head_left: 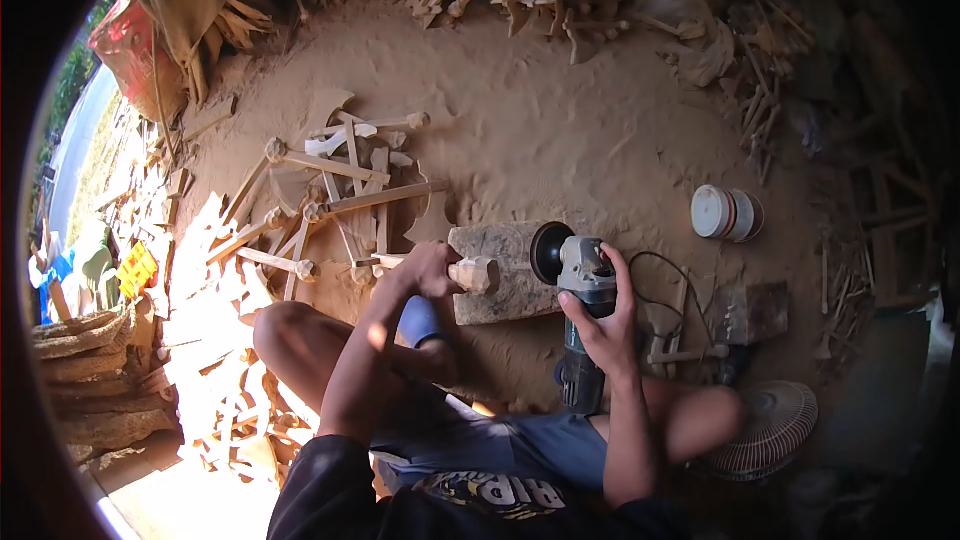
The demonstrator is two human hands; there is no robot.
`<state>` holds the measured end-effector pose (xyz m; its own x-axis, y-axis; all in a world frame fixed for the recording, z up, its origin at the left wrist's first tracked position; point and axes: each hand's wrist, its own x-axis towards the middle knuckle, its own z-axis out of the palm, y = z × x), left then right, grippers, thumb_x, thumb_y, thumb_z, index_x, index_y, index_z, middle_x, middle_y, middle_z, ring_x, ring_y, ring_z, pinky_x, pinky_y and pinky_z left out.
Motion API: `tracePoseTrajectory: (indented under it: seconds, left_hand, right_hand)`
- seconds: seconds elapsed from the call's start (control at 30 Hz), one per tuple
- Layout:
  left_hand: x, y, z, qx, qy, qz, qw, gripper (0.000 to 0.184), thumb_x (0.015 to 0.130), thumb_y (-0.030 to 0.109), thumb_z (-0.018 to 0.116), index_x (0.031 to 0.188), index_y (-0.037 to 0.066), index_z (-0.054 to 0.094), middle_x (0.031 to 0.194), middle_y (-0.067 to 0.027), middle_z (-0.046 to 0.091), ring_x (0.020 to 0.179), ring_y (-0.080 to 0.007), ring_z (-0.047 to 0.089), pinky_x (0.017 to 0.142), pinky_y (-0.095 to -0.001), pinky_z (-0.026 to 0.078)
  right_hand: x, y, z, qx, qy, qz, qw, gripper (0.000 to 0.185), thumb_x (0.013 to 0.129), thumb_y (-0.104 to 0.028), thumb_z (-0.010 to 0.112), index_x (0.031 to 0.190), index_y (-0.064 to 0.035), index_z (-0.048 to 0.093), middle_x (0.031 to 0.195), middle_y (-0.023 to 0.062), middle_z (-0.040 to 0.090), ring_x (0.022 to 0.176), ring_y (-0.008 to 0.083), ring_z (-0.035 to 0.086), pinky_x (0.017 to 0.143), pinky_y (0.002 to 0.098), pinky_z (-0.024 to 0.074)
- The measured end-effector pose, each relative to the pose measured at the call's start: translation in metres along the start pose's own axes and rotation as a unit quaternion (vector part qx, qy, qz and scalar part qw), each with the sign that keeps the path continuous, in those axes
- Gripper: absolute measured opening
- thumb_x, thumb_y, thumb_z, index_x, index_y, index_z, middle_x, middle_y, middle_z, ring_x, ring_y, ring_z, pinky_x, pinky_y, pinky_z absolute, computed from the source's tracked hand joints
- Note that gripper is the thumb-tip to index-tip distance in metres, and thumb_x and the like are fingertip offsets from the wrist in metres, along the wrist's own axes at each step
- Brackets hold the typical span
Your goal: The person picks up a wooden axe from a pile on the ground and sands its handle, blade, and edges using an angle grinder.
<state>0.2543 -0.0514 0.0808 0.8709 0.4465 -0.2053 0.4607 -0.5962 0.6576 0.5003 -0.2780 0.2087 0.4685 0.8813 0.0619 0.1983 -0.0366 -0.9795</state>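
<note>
Currently, wooden piece in left hand, beside angle grinder.

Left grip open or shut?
Shut: the left hand's fingers curl round the wood piece, whose thick end sticks out toward the grinder.

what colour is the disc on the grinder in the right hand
Black; the disc shows best in the head view.
</note>
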Motion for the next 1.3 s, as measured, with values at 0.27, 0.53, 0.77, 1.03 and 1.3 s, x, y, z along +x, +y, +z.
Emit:
tracePoseTrajectory:
  seconds: [0.27, 0.53, 0.77, 1.03, 1.3]
  left_hand:
    - [-0.019, 0.075, 0.005, 0.165, 0.36, -0.021, 0.918, 0.045, 0.069, 0.032, 0.087, 0.101, 0.013, 0.061, 0.083, -0.0067, 0.069, 0.079, -0.0305, 0.071, 0.089, -0.0496, 0.052]
    - [0.016, 0.006, 0.094, 0.313, 0.213, 0.017, 0.925, 0.045, 0.095, 0.015, 0.059, 0.14, 0.014, 0.05, 0.113, -0.0167, 0.055, 0.11, -0.0352, 0.055, 0.09, -0.0521, 0.045]
    - [0.025, -0.022, 0.094, 0.222, 0.088, 0.023, 0.971, 0.04, 0.098, 0.04, 0.064, 0.135, 0.028, 0.06, 0.118, -0.0111, 0.064, 0.123, -0.0366, 0.054, 0.098, -0.0483, 0.045]
    - [0.025, -0.048, 0.066, 0.127, -0.022, -0.129, 0.983, 0.04, 0.079, 0.04, 0.075, 0.108, 0.014, 0.066, 0.09, -0.0161, 0.074, 0.091, -0.0418, 0.073, 0.073, -0.0545, 0.055]
    - [0.023, -0.091, 0.08, 0.037, -0.047, -0.192, 0.98, 0.032, 0.069, 0.029, 0.07, 0.087, 0.002, 0.072, 0.089, -0.0191, 0.076, 0.089, -0.0368, 0.074, 0.074, -0.0446, 0.057]
  right_hand:
    - [-0.012, 0.025, -0.042, -0.013, 0.097, -0.001, 0.995, 0.078, 0.089, -0.015, 0.083, 0.154, -0.0031, 0.043, 0.138, 0.0155, 0.059, 0.114, 0.0223, 0.064, 0.101, 0.0367, 0.0531]
    - [-0.014, 0.031, -0.046, 0.001, 0.122, 0.022, 0.992, 0.079, 0.089, -0.017, 0.083, 0.155, -0.0027, 0.041, 0.138, 0.0155, 0.059, 0.116, 0.0221, 0.063, 0.102, 0.0373, 0.0521]
    - [-0.017, 0.046, -0.04, -0.058, 0.085, 0.02, 0.995, 0.079, 0.088, -0.018, 0.084, 0.154, -0.0031, 0.043, 0.138, 0.0137, 0.059, 0.118, 0.0213, 0.061, 0.104, 0.036, 0.05]
    - [-0.014, 0.047, -0.021, -0.078, 0.04, 0.059, 0.994, 0.081, 0.086, -0.017, 0.086, 0.154, -0.0043, 0.045, 0.142, 0.015, 0.06, 0.124, 0.0228, 0.061, 0.108, 0.0371, 0.0489]
    - [-0.011, 0.066, -0.005, -0.063, 0.022, 0.049, 0.997, 0.081, 0.085, -0.016, 0.086, 0.154, -0.0031, 0.045, 0.142, 0.0153, 0.059, 0.125, 0.0241, 0.06, 0.108, 0.0377, 0.0479]
